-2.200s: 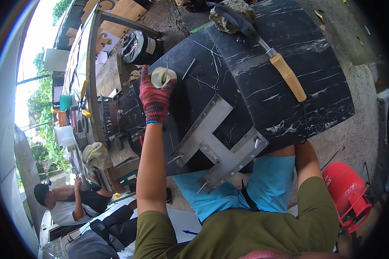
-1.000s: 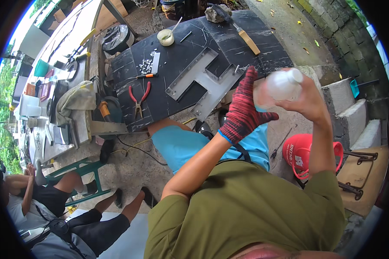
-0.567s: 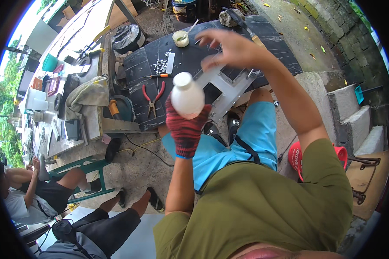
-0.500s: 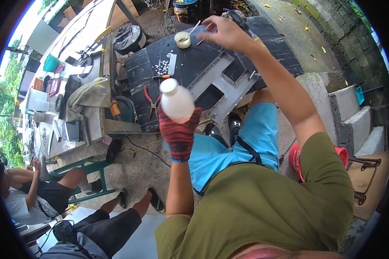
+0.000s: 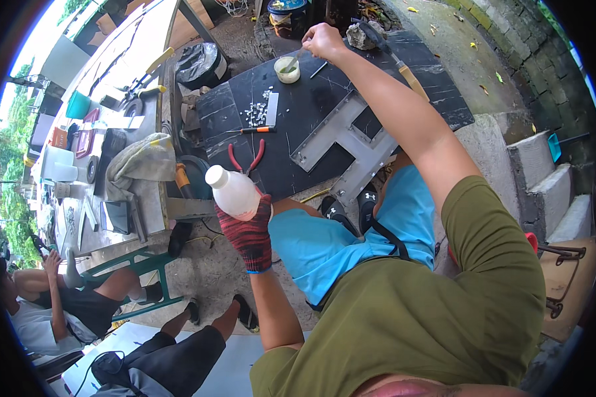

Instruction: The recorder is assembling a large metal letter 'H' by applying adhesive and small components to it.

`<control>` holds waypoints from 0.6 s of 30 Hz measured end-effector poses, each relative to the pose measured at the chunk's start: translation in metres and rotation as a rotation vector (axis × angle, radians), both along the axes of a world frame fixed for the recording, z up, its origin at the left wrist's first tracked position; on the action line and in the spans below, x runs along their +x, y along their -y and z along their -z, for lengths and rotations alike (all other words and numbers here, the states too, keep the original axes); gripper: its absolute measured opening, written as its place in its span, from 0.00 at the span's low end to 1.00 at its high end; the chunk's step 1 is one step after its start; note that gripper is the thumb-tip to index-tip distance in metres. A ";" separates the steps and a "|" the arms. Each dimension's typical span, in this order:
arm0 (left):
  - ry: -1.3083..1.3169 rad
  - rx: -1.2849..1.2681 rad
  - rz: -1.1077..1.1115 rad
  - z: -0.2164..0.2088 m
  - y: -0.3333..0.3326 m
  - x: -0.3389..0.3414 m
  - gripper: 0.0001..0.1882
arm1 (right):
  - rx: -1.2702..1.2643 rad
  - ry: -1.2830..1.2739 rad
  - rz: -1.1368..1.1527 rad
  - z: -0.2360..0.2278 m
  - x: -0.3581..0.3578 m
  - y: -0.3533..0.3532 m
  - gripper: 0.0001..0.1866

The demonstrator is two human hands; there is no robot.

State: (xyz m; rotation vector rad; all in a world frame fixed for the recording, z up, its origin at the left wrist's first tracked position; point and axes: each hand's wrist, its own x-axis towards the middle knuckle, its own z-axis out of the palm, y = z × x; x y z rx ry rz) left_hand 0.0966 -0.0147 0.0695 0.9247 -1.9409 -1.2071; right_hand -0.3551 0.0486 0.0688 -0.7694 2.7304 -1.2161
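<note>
My left hand [image 5: 247, 238], in a red and black knit glove, is closed round a white plastic bottle [image 5: 235, 192] with a white cap, tilted toward the left. My bare right hand [image 5: 324, 42] pinches the upper end of a thin stirring stick [image 5: 295, 61]. The stick's lower end stands in a small tub [image 5: 287, 70] of pale greenish paste on the black marbled tabletop [image 5: 298, 112]. A grey metal bracket frame [image 5: 347, 142] lies below my right forearm. Red-handled pliers [image 5: 247, 157] rest just beyond the bottle.
Small white pieces [image 5: 257, 114], a grey flat strip [image 5: 272, 109] and an orange-handled screwdriver [image 5: 250, 130] lie on the tabletop. At the far right sits a hammer [image 5: 409, 76] by a stone. A cluttered workbench [image 5: 153, 198] stands left. Two people sit at lower left.
My right hand has closed on the stirring stick, which now stands more toward the right in the tub. My left hand has moved left and lower with the bottle, uncovering the pliers.
</note>
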 end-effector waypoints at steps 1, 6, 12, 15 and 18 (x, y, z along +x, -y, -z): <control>0.002 0.001 0.001 0.000 0.002 0.001 0.46 | 0.001 0.002 0.001 -0.004 0.005 -0.001 0.11; 0.067 -0.032 -0.037 0.005 0.006 0.000 0.46 | -0.108 -0.388 -0.077 -0.030 0.027 -0.020 0.10; 0.035 -0.046 -0.050 0.006 0.010 -0.003 0.37 | -0.151 -0.505 -0.161 -0.026 0.035 -0.049 0.08; 0.073 0.011 -0.029 0.001 0.008 -0.002 0.46 | -0.203 -0.458 -0.166 -0.022 0.037 -0.056 0.08; 0.064 0.029 -0.042 0.001 0.007 -0.003 0.46 | -0.184 -0.425 -0.158 -0.018 0.038 -0.061 0.08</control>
